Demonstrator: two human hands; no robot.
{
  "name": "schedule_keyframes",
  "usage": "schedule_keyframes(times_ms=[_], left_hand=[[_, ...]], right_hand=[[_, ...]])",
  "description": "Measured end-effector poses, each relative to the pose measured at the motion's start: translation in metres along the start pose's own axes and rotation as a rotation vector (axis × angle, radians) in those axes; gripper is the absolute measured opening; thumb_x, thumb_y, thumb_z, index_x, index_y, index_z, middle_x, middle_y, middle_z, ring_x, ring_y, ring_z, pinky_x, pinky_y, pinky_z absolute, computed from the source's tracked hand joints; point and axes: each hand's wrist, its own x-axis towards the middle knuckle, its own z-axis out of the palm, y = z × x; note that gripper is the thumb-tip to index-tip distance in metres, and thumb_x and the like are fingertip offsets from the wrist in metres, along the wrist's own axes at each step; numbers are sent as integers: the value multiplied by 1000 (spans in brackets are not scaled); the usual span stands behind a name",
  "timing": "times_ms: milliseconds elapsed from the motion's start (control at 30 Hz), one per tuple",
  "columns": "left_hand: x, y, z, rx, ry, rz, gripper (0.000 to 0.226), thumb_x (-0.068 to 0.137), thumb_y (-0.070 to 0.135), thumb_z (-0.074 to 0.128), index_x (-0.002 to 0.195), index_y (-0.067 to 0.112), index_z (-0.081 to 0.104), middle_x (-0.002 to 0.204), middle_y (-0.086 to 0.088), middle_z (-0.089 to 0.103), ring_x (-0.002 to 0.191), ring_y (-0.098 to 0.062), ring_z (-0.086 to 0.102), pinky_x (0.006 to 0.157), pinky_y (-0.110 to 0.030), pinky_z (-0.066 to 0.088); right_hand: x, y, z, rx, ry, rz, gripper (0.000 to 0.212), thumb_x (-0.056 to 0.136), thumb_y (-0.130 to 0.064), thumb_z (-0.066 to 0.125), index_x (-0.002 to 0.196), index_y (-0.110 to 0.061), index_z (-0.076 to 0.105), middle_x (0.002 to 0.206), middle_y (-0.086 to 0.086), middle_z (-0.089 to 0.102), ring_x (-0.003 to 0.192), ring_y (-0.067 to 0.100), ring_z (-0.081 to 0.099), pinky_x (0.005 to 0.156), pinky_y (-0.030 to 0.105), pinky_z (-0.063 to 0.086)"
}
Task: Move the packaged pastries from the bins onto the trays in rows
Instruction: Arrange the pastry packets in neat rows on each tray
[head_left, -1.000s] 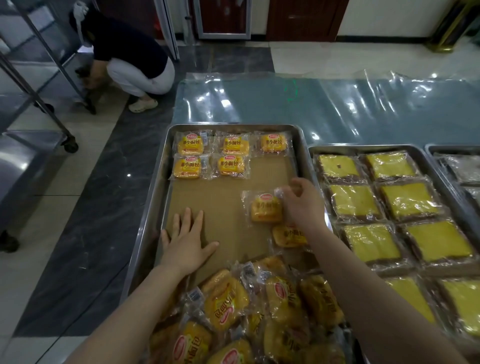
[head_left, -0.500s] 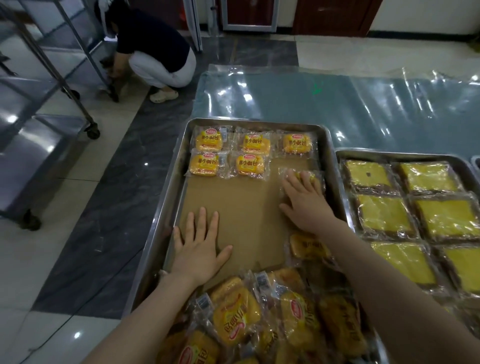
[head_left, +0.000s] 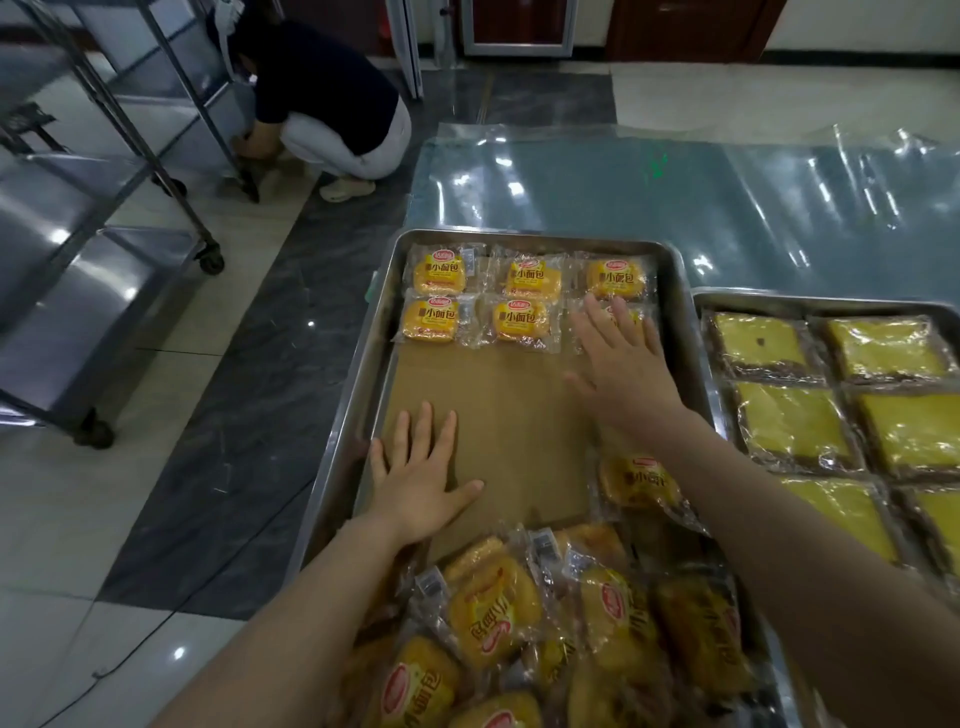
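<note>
Flat and open, the right hand (head_left: 621, 364) presses a packaged pastry (head_left: 623, 318) it held pinched 1 second ago into the steel tray's (head_left: 680, 291) row 2, completing 3 across; the left hand (head_left: 421, 478), splayed, grips nothing, bracing the cardboard liner (head_left: 498, 415). Row 3 comes next.

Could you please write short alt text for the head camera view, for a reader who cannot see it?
A person's right hand presses flat on a packaged pastry, the sixth in two rows at the far end of a metal tray, while the left hand rests flat on the brown liner. Loose pastries pile nearest the camera.
</note>
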Motion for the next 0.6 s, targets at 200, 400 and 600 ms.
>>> schedule_keyframes(times_ms=[200, 400, 600], left_hand=[[-42, -17, -37, -402, 22, 132, 53, 96, 36, 46, 145, 33, 27, 155, 2, 20, 141, -10, 16, 115, -32, 12], [-126, -37, -19, -291, 177, 248, 52, 89, 28, 58, 136, 42, 38, 145, 20, 32, 129, 3, 32, 108, -19, 25], [-154, -38, 6, -239, 309, 153, 56, 92, 35, 53, 144, 33, 31, 152, 16, 17, 138, -5, 18, 114, -28, 18]], right_hand=[[-73, 10, -33, 417, -148, 154, 29, 91, -31, 54, 119, -26, 62, 111, -6, 66, 88, 8, 57, 73, 23, 45], [-123, 11, -32, 241, -334, 130, 45, 85, -30, 66, 128, -31, 55, 117, -7, 61, 103, 15, 58, 77, 23, 42], [-117, -17, -13, 257, -44, 200, 48, 89, -19, 62, 135, -18, 50, 143, 7, 43, 133, 30, 34, 108, 42, 32]])
